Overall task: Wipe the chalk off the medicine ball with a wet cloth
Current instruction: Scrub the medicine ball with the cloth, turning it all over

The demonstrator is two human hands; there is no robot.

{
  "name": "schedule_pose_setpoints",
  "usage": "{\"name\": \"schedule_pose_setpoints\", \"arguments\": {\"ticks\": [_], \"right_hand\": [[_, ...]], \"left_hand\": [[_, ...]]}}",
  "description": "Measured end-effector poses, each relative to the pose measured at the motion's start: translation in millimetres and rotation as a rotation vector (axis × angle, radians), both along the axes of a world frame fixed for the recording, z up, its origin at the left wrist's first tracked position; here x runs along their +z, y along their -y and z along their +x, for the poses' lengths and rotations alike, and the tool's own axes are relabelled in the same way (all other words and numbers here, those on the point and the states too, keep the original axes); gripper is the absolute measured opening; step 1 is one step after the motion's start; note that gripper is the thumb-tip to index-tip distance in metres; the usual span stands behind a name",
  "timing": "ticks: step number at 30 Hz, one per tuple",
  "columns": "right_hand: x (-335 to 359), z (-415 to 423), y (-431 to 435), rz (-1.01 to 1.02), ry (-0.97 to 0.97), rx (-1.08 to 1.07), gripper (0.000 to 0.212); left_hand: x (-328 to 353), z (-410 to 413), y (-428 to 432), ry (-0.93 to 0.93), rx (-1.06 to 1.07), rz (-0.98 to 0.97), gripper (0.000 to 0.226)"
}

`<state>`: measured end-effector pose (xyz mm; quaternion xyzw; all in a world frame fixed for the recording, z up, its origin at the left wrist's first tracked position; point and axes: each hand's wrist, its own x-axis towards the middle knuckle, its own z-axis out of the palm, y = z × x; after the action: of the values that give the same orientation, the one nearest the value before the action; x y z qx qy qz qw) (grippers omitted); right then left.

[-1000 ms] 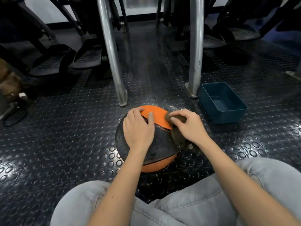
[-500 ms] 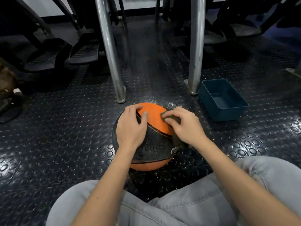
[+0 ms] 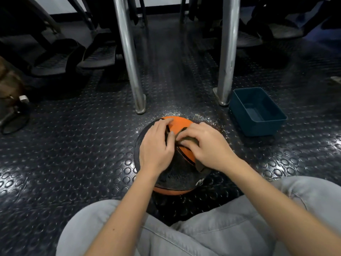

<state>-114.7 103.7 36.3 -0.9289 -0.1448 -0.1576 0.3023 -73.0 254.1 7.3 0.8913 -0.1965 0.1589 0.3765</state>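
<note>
The medicine ball [image 3: 181,124] is steadied by the spread left hand [image 3: 156,145]; the cloth [image 3: 188,139] is clenched in the right hand [image 3: 208,145] for scrubbing.

right hand [image 3: 206,145] and cloth [image 3: 188,139] slid leftward, ball [image 3: 180,124] perhaps turned

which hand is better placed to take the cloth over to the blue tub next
Right. The right hand grips the cloth on the ball, and the blue tub sits on that side. The left hand rests on the ball, steadying it.
</note>
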Motion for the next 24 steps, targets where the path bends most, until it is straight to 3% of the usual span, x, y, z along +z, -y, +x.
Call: {"name": "schedule_pose_setpoints", "arguments": {"ticks": [2,7,9,13,20,24], "right_hand": [[1,7,5,0.01,-0.028,-0.013,0.012],[-5,44,36,0.152,-0.198,-0.324,0.015],[-4,32,29,0.126,-0.17,-0.291,0.014],[4,1,5,-0.012,-0.025,-0.02,0.012],[-9,47,39,0.163,-0.238,-0.343,0.018],[5,14,9,0.042,-0.076,-0.135,0.014]], "left_hand": [[1,-2,-3,-0.039,-0.011,-0.025,0.045],[4,-6,6,-0.038,-0.014,0.009,0.049],[4,-6,10,-0.019,-0.004,0.033,0.049],[2,-4,8,-0.01,-0.023,0.003,0.048],[2,-9,5,-0.011,-0.02,-0.013,0.049],[-1,-7,-1,-0.014,-0.02,-0.014,0.05]]}}
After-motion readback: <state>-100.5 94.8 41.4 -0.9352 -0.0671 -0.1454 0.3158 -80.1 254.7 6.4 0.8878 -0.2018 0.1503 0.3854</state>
